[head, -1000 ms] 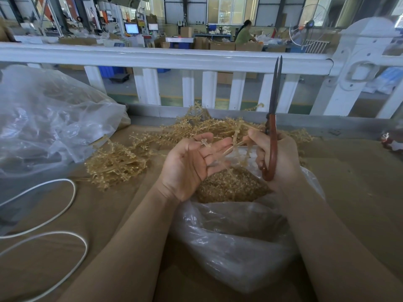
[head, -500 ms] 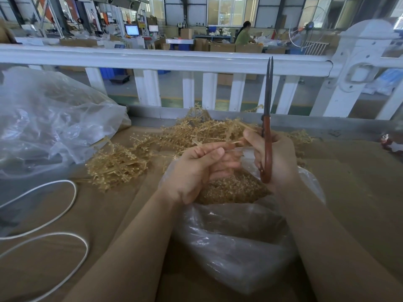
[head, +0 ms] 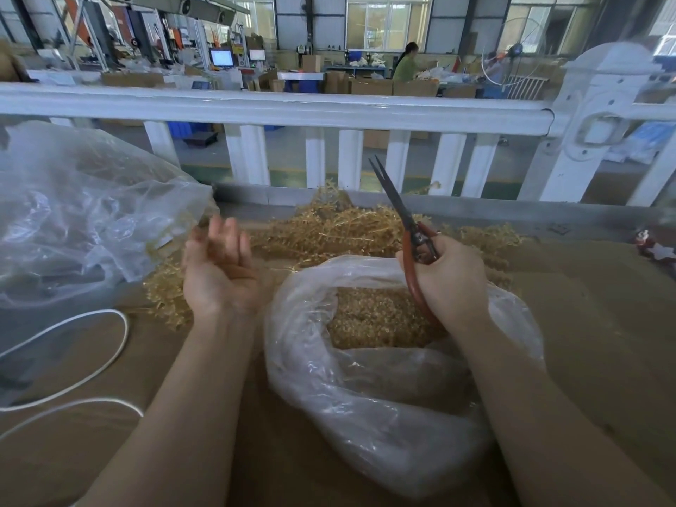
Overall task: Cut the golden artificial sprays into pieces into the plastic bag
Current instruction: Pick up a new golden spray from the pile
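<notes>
A heap of golden artificial sprays (head: 329, 228) lies on the brown table behind my hands, with a smaller clump (head: 164, 290) to the left. An open clear plastic bag (head: 365, 389) sits in front of me, holding cut golden pieces (head: 373, 316). My right hand (head: 446, 279) grips red-handled scissors (head: 406, 228) over the bag, blades nearly together and pointing up and to the left. My left hand (head: 219, 268) hovers palm up to the left of the bag, fingers apart, blurred, with nothing in it that I can see.
A large crumpled clear bag (head: 80, 221) fills the left side. A white cord (head: 73, 378) loops on the table at the lower left. A white railing (head: 292, 107) runs along the table's far edge. A small red and white object (head: 654, 247) lies at far right.
My left hand left the stem it held with the right hand, moved left away from the bag and spread its fingers. The scissors tilted from upright to leaning left.
</notes>
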`<state>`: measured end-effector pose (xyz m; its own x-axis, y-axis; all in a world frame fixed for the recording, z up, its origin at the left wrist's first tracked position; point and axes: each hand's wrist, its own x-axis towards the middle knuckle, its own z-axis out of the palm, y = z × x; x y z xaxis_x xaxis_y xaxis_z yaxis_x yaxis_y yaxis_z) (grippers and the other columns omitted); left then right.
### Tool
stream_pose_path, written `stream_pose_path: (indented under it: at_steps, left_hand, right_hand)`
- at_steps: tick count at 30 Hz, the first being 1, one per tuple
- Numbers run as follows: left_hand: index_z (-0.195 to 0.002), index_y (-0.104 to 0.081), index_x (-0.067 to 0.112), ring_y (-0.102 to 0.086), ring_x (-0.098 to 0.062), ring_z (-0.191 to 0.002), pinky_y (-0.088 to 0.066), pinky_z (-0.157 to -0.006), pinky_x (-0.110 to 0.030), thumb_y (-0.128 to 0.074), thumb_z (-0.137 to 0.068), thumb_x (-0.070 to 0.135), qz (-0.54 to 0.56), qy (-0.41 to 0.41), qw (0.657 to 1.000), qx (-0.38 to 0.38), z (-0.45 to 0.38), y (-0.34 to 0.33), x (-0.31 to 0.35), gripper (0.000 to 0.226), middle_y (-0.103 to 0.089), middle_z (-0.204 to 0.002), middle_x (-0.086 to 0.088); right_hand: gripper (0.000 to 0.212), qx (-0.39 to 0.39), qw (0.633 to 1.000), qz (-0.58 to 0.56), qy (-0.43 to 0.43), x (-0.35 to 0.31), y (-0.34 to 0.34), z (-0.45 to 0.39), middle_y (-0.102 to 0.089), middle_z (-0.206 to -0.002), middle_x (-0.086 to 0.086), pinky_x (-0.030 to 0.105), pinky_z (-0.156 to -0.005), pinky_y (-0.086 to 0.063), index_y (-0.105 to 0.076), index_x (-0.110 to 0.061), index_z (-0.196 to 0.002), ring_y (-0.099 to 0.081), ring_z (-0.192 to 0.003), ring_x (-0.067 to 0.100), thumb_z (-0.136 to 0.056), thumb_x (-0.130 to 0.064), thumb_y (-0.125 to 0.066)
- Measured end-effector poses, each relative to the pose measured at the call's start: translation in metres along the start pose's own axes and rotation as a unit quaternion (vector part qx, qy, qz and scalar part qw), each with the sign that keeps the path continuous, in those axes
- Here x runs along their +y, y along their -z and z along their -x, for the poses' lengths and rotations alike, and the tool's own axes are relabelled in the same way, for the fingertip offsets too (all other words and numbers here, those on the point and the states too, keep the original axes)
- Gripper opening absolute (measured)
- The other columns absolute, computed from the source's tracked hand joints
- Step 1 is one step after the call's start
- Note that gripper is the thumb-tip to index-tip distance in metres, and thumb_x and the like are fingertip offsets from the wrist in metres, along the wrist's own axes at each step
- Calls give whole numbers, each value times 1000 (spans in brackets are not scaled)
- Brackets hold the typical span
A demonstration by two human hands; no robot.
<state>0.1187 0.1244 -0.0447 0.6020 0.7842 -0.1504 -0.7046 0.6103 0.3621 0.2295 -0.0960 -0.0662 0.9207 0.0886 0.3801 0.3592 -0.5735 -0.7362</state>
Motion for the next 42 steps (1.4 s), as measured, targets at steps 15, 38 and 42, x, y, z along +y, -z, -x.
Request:
stream_pose_path:
  at_steps: [15,38,42]
  left_hand:
    - [-127,-60,16,-66,-6,-109,-51,-99,-25,-55,-99,6,-406,-103,901,-110,-4,8,-6,30,-67,-123,1]
    - [-90,-70,11,-57,-23,-81,-49,-77,-42,-77,-82,12,-690,-432,558,-162,24,6,-32,11,-62,-85,4]
    - [-83,-75,16,-62,-22,-69,-51,-74,-46,-74,-77,10,-652,-482,548,-208,28,6,-34,8,-70,-82,3]
  right_hand:
    - [34,-10,999,33,17,2,0,0,-61,-75,-20,26,-68,-45,-71,-29,-110,-63,-81,12,-90,-55,-63]
    - [28,-30,999,20,31,-7,4,6,-63,-71,-18,26,-64,-45,-72,-29,-99,-63,-78,12,-89,-54,-65]
    - [25,-109,976,-186,5,-16,12,10,-69,-63,-5,17,-53,-46,-72,-20,-78,-60,-52,5,-84,-44,-77]
